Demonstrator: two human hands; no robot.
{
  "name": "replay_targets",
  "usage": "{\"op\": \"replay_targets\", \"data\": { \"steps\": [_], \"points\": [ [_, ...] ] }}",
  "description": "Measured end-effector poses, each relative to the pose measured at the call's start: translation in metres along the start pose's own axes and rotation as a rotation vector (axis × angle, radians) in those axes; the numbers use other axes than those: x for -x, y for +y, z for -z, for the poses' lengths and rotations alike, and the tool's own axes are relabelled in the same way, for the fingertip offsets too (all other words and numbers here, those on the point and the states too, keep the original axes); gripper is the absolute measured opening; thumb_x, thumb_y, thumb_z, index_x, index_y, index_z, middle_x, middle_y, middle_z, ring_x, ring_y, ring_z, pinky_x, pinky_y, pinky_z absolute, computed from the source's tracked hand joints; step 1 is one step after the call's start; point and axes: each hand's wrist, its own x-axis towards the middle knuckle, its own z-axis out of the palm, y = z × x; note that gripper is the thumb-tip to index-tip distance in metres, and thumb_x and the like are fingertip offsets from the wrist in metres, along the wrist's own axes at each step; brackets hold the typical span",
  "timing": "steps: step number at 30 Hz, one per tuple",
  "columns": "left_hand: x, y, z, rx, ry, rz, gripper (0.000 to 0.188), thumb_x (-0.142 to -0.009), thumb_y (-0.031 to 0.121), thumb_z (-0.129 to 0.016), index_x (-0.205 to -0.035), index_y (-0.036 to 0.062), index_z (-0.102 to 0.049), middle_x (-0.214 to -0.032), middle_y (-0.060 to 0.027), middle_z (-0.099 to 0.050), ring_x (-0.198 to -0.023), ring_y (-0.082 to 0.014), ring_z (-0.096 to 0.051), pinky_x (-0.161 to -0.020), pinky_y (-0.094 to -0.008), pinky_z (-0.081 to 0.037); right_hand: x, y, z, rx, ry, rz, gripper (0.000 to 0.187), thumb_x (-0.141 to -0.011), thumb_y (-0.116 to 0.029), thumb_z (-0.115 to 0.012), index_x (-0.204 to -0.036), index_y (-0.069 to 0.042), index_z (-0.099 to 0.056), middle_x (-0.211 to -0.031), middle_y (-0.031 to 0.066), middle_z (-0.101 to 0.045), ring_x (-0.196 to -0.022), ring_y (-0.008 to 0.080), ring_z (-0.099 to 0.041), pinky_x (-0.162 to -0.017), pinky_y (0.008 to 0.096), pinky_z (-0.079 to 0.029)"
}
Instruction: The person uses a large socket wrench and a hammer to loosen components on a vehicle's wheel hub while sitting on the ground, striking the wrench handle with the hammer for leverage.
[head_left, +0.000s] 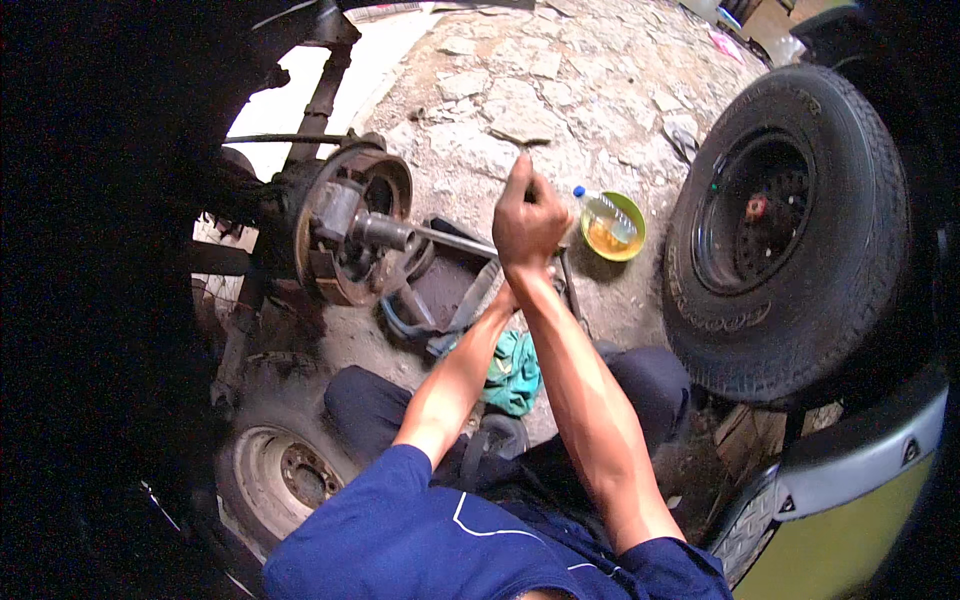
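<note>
Head view: a green cloth [515,375] lies between the forearms. Past it, the left hand [513,297] is mostly hidden by the right wrist, its grip impossible to tell. The right hand [530,222] has its grip closed; whether on the bar [458,242], I cannot tell. The bar slants toward the hub [341,212] at the floor's [590,90] left edge. Farther, a bowl [639,222] holds a bottle [606,214].

Rough paving [590,70] of pale, uneven stones with gritty gaps covers the far floor, dusty and strewn with small debris. Nearer, to the left, the ground [360,345] is duller and shaded. Strong daylight bleaches a strip [392,50] at far left almost white; deep shadow fills the left side.
</note>
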Motion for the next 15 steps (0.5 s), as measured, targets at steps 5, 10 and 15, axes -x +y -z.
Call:
{"op": "replay_targets", "data": {
  "steps": [5, 10, 15],
  "points": [
    [0.002, 0.003, 0.001, -0.004, 0.015, -0.032, 0.032, -0.081, 0.018, -0.060, -0.109, 0.0015, -0.062, -0.103, -0.0176, -0.066, -0.101, -0.0267, -0.062, -0.085, -0.0393, -0.047, 0.003, -0.003, 0.000, 0.054, 0.017, -0.017, 0.046, -0.090, -0.031, -0.057, -0.058, 0.002, -0.058, -0.049, 0.0178, -0.051, -0.040, 0.0247, -0.048, -0.046, 0.0411, -0.036],
    [0.012, 0.004, 0.007, -0.037, 0.016, -0.011, 0.032, -0.081, 0.018, -0.060, -0.109, 0.0015, -0.062, -0.103, -0.0177, -0.066, -0.101, -0.0269, -0.062, -0.086, -0.0394, -0.047, 0.005, -0.006, -0.002, 0.087, 0.042, 0.020, 0.041, -0.088, -0.029, -0.057, -0.056, -0.005, -0.060, -0.052, 0.0189, -0.055, -0.048, 0.0391, -0.055, -0.047, 0.0476, -0.041],
    [0.021, 0.008, 0.012, -0.054, 0.013, 0.012, 0.033, -0.081, 0.019, -0.060, -0.109, 0.0015, -0.062, -0.104, -0.0178, -0.066, -0.101, -0.0271, -0.062, -0.086, -0.0395, -0.047, 0.009, -0.013, -0.002, 0.134, 0.016, -0.032, 0.040, -0.088, -0.031, -0.056, -0.058, -0.006, -0.063, -0.054, 0.0179, -0.057, -0.051, 0.0386, -0.057, -0.049, 0.0480, -0.043]
  ]
}}
